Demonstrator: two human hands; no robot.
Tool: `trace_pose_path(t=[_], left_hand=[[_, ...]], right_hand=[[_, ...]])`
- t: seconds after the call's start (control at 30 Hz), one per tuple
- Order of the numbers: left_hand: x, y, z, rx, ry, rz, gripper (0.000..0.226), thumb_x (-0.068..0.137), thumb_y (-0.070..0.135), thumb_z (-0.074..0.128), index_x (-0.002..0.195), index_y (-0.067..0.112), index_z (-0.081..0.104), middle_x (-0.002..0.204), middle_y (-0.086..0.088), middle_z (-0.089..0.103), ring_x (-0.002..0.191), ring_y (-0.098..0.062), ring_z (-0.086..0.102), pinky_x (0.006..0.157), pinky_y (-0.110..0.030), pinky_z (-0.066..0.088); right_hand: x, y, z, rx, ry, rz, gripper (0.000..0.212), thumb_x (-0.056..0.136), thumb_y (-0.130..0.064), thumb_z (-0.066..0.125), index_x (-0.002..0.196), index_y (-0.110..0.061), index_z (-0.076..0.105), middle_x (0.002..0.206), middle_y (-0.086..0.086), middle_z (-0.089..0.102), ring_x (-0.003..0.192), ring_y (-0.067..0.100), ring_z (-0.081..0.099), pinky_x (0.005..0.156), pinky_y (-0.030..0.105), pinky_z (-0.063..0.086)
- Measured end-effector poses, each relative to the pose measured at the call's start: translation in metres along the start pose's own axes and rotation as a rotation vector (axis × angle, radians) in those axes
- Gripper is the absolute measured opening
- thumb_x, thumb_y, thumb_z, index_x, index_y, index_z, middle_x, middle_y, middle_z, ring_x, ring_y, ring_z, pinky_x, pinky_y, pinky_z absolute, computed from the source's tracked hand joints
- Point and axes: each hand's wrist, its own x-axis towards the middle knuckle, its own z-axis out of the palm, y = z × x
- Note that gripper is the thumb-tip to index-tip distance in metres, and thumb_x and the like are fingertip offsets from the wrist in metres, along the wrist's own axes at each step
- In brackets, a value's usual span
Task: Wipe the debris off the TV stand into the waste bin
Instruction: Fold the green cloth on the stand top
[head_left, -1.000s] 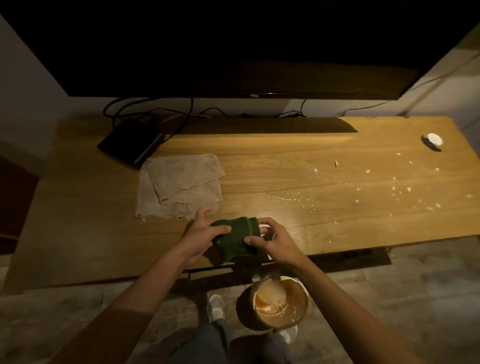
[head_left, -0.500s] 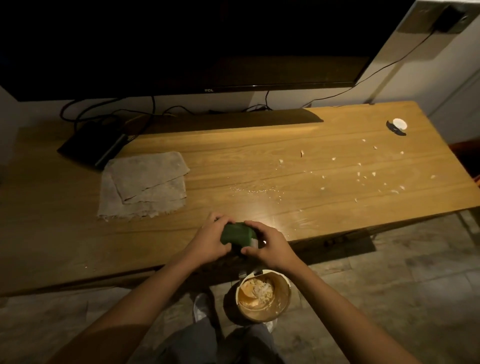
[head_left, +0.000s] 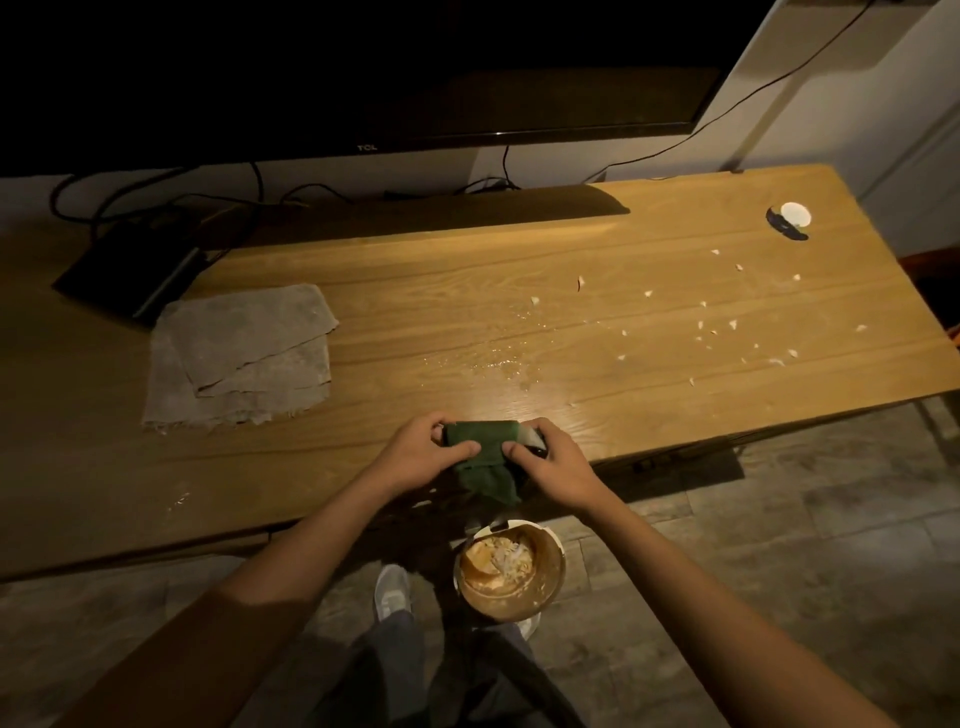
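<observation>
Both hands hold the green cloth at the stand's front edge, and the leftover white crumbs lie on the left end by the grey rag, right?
Not quite: in the head view the white crumbs lie toward the right end, away from the grey rag. The rest is correct.

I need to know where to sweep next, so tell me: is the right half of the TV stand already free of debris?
No: pale crumbs are scattered over the right half of the TV stand.
</observation>
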Motion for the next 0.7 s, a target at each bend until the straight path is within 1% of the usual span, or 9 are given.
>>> trace_pose_path(t=[0.07,0.17,0.23,0.3,0.37,0.43,0.47,0.57,0.7], left_hand=[[0.009,-0.001,0.010,-0.103,0.016,-0.068,0.033,0.083,0.032,0.080,0.110,0.025,0.064,0.100,0.004,0.070,0.082,-0.009,0.072,0.063,-0.020,0.058],[0.022,-0.004,0.028,-0.161,0.081,-0.141,0.040,0.083,0.027,0.080,0.117,0.018,0.063,0.111,-0.002,0.066,0.092,-0.016,0.070,0.072,-0.033,0.064],[0.027,-0.002,0.036,0.090,0.172,-0.084,0.039,0.083,0.034,0.079,0.116,0.023,0.061,0.117,0.000,0.063,0.095,-0.017,0.068,0.075,-0.036,0.063],[0.027,-0.003,0.041,0.414,0.277,0.007,0.049,0.085,0.042,0.074,0.127,0.025,0.057,0.127,0.001,0.056,0.110,-0.017,0.060,0.087,-0.038,0.057],[0.023,-0.002,0.044,0.554,0.340,0.159,0.055,0.092,0.041,0.064,0.141,0.023,0.049,0.141,-0.001,0.048,0.126,-0.019,0.050,0.097,-0.039,0.053],[0.017,-0.005,0.046,0.677,0.296,0.337,0.054,0.101,0.037,0.048,0.152,0.021,0.037,0.157,-0.003,0.036,0.142,-0.022,0.036,0.110,-0.041,0.044],[0.014,-0.008,0.048,0.759,0.236,0.390,0.056,0.104,0.036,0.040,0.157,0.021,0.029,0.164,-0.001,0.025,0.150,-0.023,0.023,0.117,-0.041,0.034],[0.005,-0.023,0.052,0.949,0.091,0.392,0.061,0.107,0.038,0.025,0.161,0.024,0.001,0.168,0.007,-0.005,0.155,-0.020,-0.009,0.126,-0.042,0.009],[0.007,-0.040,0.053,0.981,0.091,0.356,0.062,0.108,0.038,0.024,0.159,0.028,-0.009,0.166,0.011,-0.015,0.154,-0.019,-0.014,0.126,-0.044,0.004]], right_hand=[[0.010,0.006,-0.003,0.060,0.048,0.039,0.036,0.094,-0.031,0.072,0.124,-0.016,0.057,0.115,0.005,0.067,0.105,0.024,0.068,0.087,0.047,0.061],[0.025,0.015,-0.006,0.012,0.105,0.058,0.042,0.094,-0.030,0.072,0.129,-0.016,0.056,0.119,0.005,0.067,0.109,0.026,0.067,0.087,0.041,0.061],[0.032,0.021,-0.005,-0.149,0.134,0.036,0.047,0.093,-0.032,0.071,0.134,-0.014,0.054,0.123,0.007,0.066,0.113,0.026,0.065,0.092,0.039,0.058],[0.033,0.024,-0.003,-0.321,0.180,-0.002,0.056,0.094,-0.036,0.069,0.141,-0.014,0.049,0.134,0.010,0.060,0.120,0.027,0.060,0.098,0.042,0.055],[0.028,0.028,0.001,-0.477,0.249,-0.118,0.061,0.097,-0.037,0.063,0.149,-0.017,0.040,0.146,0.010,0.049,0.132,0.026,0.050,0.105,0.042,0.050],[0.022,0.031,0.006,-0.633,0.250,-0.305,0.062,0.103,-0.038,0.051,0.157,-0.018,0.030,0.162,0.009,0.034,0.147,0.026,0.034,0.117,0.042,0.038],[0.020,0.033,0.009,-0.708,0.206,-0.377,0.063,0.106,-0.039,0.043,0.161,-0.019,0.023,0.168,0.008,0.023,0.154,0.026,0.022,0.122,0.042,0.027],[0.016,0.045,0.020,-0.862,0.046,-0.407,0.063,0.110,-0.043,0.024,0.164,-0.020,0.001,0.172,0.000,-0.006,0.158,0.021,-0.007,0.128,0.045,0.007],[0.018,0.065,0.025,-0.949,0.027,-0.354,0.063,0.109,-0.047,0.014,0.162,-0.023,-0.012,0.170,-0.004,-0.018,0.158,0.021,-0.012,0.128,0.047,0.002]])
